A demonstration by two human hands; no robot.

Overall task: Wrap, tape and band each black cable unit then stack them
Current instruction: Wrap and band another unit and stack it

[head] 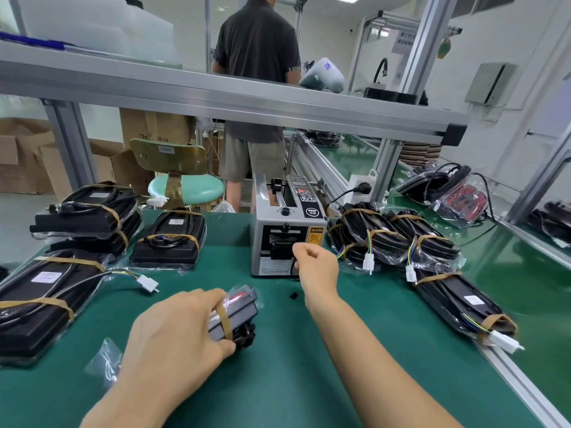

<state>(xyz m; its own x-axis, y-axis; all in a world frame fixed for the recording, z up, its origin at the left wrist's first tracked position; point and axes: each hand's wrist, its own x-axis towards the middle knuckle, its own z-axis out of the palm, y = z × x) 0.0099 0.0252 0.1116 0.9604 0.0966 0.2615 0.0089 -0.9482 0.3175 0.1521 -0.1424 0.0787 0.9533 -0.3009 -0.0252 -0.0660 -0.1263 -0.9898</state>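
My left hand (179, 338) grips a small black cable unit (239, 315) in clear plastic wrap with a tan rubber band round it, resting on the green mat (278, 366). My right hand (315, 264) is raised at the front of the grey tape dispenser (287, 230), fingers curled at its outlet; I cannot tell if tape is pinched. Banded black units lie stacked at the left (89, 211), (168, 239), (46, 301). More wrapped units lie at the right (392, 239), (457, 301).
A loose piece of clear plastic (105, 361) lies left of my forearm. A tiny black bit (293, 295) sits on the mat. An aluminium rail (509, 375) borders the mat at right. A person (256, 88) stands beyond the bench by a stool (185, 186).
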